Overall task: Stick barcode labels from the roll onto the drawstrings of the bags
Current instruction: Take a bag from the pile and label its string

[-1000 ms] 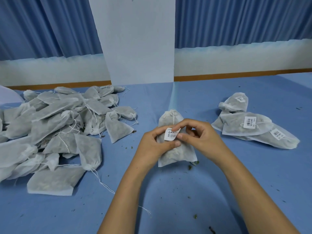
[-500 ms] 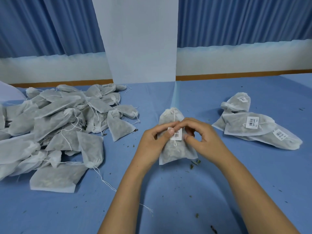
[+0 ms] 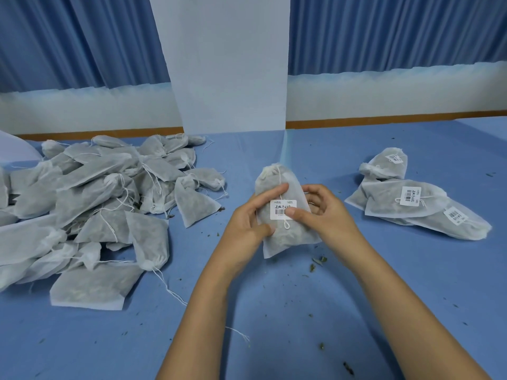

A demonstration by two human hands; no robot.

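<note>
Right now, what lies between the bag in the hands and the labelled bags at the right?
In the head view, only the right hand, which holds the bag; then bare blue tablecloth up to the labelled bags.

This looks like a packing workroom, perhaps for dried herbs: a blue-covered table [image 3: 274, 325] bears a heap of white drawstring bags [image 3: 90, 204] at 9 o'clock, barcode-labelled bags [image 3: 406, 207] at 3 o'clock, leaf crumbs [image 3: 318, 260] at 5 o'clock, and blue curtains [image 3: 384, 31] at 12 o'clock.
</note>
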